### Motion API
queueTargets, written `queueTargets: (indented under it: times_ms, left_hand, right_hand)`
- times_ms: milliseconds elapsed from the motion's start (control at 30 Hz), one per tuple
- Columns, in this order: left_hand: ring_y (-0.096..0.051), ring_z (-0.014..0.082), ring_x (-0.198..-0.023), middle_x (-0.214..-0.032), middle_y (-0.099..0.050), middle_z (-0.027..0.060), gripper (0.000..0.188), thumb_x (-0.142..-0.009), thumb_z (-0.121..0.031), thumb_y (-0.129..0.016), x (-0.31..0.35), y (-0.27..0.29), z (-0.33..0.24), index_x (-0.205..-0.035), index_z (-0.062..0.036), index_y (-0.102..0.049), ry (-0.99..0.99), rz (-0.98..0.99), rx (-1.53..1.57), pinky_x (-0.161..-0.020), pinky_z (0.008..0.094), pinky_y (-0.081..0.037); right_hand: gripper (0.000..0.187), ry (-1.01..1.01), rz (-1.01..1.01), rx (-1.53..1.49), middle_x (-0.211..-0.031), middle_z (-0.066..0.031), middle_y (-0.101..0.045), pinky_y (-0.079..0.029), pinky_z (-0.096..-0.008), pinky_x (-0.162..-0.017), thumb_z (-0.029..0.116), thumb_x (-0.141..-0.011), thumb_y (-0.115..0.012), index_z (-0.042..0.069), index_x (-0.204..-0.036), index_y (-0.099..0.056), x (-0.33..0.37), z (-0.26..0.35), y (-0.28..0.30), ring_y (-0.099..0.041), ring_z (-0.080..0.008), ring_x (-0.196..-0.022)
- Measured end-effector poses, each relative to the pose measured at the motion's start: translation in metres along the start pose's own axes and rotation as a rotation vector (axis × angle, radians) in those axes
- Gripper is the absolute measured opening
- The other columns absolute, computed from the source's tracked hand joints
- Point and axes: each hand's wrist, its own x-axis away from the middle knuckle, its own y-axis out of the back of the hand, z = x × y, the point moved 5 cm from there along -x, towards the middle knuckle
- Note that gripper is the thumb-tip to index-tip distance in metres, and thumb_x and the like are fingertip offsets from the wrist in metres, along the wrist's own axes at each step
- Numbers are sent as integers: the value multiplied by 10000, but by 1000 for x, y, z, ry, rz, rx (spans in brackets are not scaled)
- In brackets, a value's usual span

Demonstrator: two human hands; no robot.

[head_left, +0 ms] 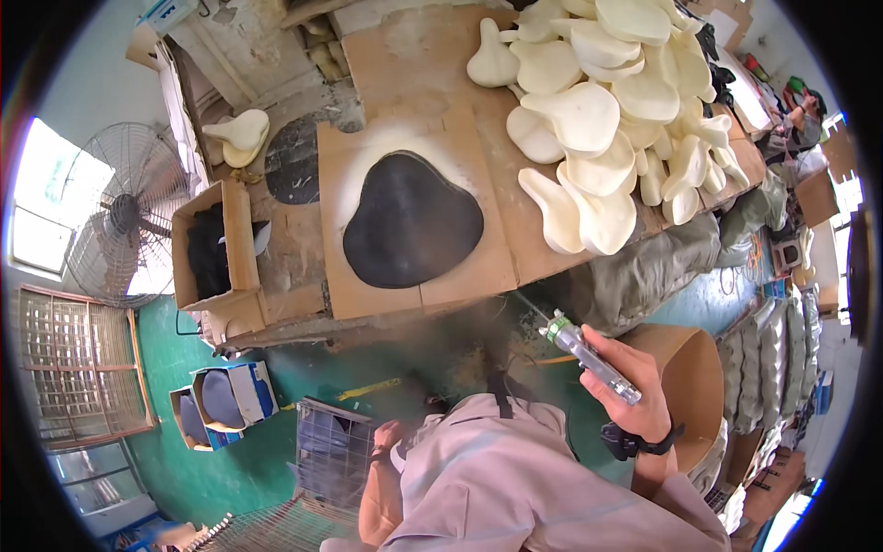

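Note:
My right hand [633, 385] is wrapped round a slim grey spray gun [596, 361] with a green collar and a thin metal nozzle, pointing up and left toward the table's front edge. Beyond the nozzle, a black rounded-triangle saddle cover [414, 221] lies flat on a cardboard sheet [345, 299]. Pale residue rings its upper part, and a faint haze hangs around the front edge. Low at my side, my left hand [386, 434] looks curled, close to a wire basket [324, 451]; whatever its fingers may hold is hidden. Neither hand touches the cover.
Cream foam saddle pads [589, 120] are heaped at the table's right; a few more [241, 133] lie far left. An open carton [241, 241] with black pieces stands at the left edge. A fan [124, 212], floor boxes [225, 396] and a large carton [690, 368] surround the table.

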Motion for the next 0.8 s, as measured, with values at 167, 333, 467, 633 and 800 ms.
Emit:
queueTargets:
  times_ms: [167,333,467,633,800]
  left_hand:
    - [-708,250,-966,-1082,-729,108,230,-861,-207,-696,-1,-1,-54,-1080,-152,-741,-381,91,-421,-853,332,-571]
    - [-714,291,-896,-1051,-730,116,260,-784,-196,-732,-35,21,12,-1037,-136,-743,-315,165,-37,-783,378,-587]
    - [-700,329,-840,-957,-717,127,267,-677,-198,-774,-43,31,-4,-928,-121,-728,-782,82,-569,-730,375,-587]
    - [-701,241,-819,-948,-722,114,219,-771,-180,-735,-67,47,-16,-973,-95,-730,-321,61,-14,-719,342,-582]
    - [-658,134,-819,-951,-705,82,236,-915,-114,-631,-46,50,-174,-1130,-33,-690,-349,-23,383,-687,273,-550]
  right_hand:
    - [634,-18,145,71,-991,-175,-677,-536,-360,-763,-61,-764,-738,32,-1366,-563,20,-2,-12,-662,-339,-827]
    - [599,21,-48,44,-970,-163,-674,-516,-324,-747,-43,-798,-723,9,-1370,-552,-1,14,-30,-649,-308,-796]
    - [566,-1,-162,108,-967,-162,-675,-509,-310,-736,-38,-820,-706,-4,-1366,-560,13,38,-37,-644,-274,-779]
    - [551,-171,-183,94,-973,-176,-679,-511,-313,-740,-24,-810,-715,-30,-1342,-570,46,30,-50,-652,-255,-791]
    - [591,-142,50,42,-992,-189,-685,-525,-324,-749,-50,-757,-739,-26,-1325,-576,47,18,-59,-674,-316,-802]
